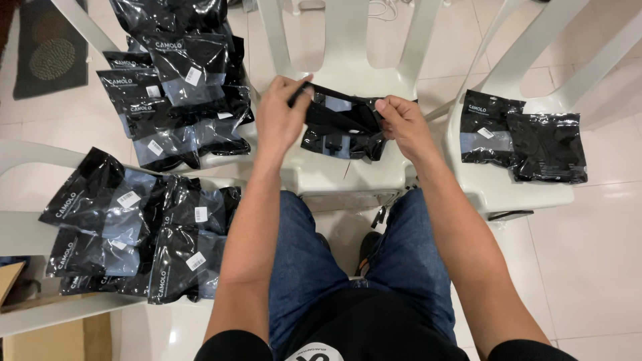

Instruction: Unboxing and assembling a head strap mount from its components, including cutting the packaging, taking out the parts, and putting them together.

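Note:
My left hand point(279, 117) and my right hand point(403, 126) hold a black plastic pouch point(341, 115) between them, each pinching one end of its top edge. The pouch hangs just above the seat of a white plastic chair point(321, 177) in front of my knees. Another black pouch point(338, 144) lies on that seat directly under the held one, partly hidden by it.
Several black pouches are stacked on a white chair at upper left point(177, 80). More pouches point(134, 227) cover a chair at lower left. Two pouches point(525, 137) lie on a white chair point(508, 190) at right. A cardboard box point(13, 281) sits at the left edge.

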